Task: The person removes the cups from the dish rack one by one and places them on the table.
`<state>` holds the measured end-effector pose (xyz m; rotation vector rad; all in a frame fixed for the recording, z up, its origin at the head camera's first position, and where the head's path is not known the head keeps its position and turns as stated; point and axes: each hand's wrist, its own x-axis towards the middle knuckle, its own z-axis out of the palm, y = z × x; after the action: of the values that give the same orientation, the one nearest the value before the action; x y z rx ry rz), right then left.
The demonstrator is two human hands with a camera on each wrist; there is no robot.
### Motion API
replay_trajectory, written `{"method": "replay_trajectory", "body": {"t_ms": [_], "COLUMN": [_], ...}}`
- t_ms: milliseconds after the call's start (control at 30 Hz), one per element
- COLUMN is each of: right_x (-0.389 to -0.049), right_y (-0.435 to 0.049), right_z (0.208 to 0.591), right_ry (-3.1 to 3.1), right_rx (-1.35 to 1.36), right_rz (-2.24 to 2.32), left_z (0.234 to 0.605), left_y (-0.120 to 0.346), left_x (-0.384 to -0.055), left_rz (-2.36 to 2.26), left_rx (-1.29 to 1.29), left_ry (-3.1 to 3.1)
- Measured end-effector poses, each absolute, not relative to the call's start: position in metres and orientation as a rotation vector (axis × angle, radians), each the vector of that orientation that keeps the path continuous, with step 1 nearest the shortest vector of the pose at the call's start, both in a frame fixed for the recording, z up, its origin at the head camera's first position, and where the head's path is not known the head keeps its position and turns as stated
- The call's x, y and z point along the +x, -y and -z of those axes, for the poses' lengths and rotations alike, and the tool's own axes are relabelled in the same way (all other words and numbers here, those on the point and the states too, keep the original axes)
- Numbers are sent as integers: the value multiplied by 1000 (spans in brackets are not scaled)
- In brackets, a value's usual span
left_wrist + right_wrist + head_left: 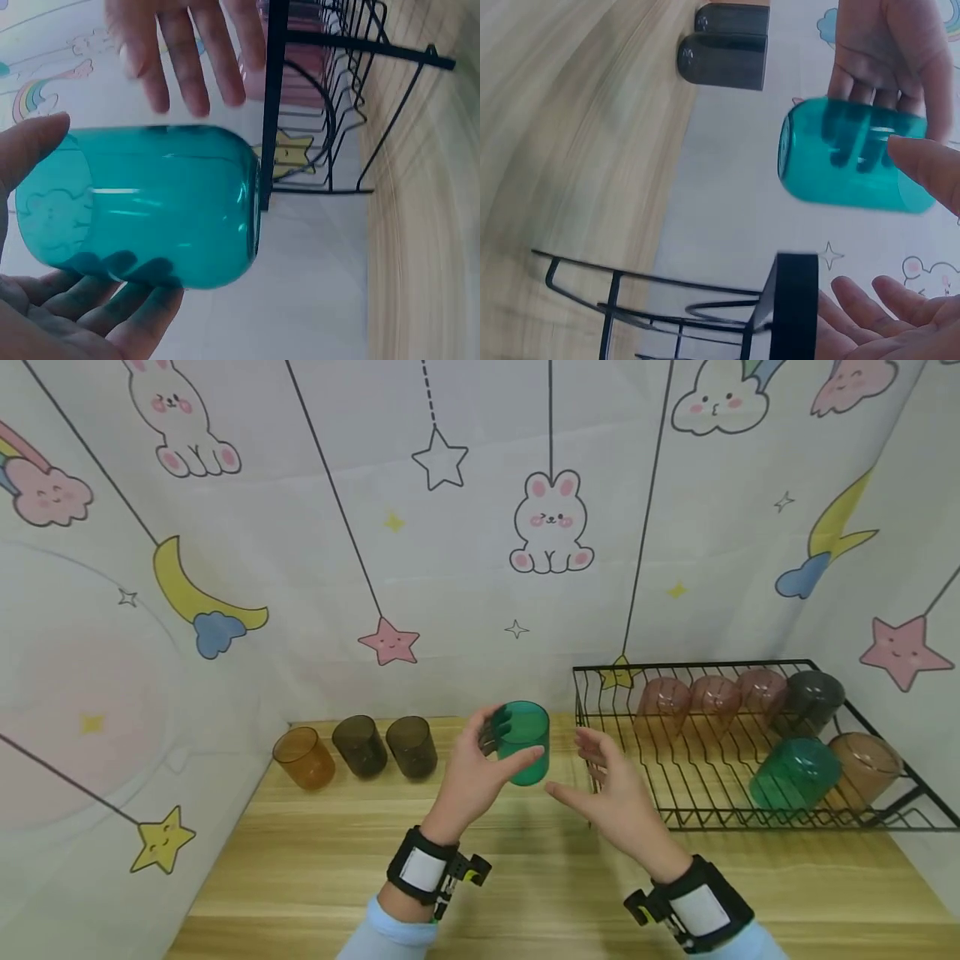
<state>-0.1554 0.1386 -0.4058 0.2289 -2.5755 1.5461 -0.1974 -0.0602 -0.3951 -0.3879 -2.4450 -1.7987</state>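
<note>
While the left hand [474,773] grips the teal cup [527,733], the right hand [617,792] is spread beside it.

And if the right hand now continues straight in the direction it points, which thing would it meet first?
Probably the green cup in the left hand: in the head view, the right hand points towards it across a gap. Depth is unclear, so it might pass just beside the cup.

I'm holding a green cup [531,731] upright above the counter [315,852] with my left hand [480,770], and my right hand [617,795] is hovering just beside it! On the left, an amber cup [303,760] and two dark cups [412,750] are standing; six more cups [795,777] are sitting in the black rack [690,665]!
</note>
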Motion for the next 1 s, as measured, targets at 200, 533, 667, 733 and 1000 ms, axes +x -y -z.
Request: {"method": "replay_trajectory", "body": {"t_ms": [200, 533, 667, 733, 1000], "right_x": [-158, -160, -160, -159, -158], "right_y": [-150, -160, -163, -164, -164], "right_z": [404, 403, 404, 405, 407], "right_ry": [2578, 2596, 2635, 2655, 2690], "right_rx": [203, 157, 145, 138, 138], "right_rz": [-1445, -1367, -1341, -1321, -1302], "left_z": [403, 430, 443, 448, 467], "left_y": [77, 94, 98, 100, 101], "left_x": [-212, -231, -236, -238, -245], "left_rz": [1695, 1617, 1607, 1606, 1605], "left_rx": [-220, -73, -40, -24, -26], "left_ry": [2377, 2380, 2410, 2426, 2435]}}
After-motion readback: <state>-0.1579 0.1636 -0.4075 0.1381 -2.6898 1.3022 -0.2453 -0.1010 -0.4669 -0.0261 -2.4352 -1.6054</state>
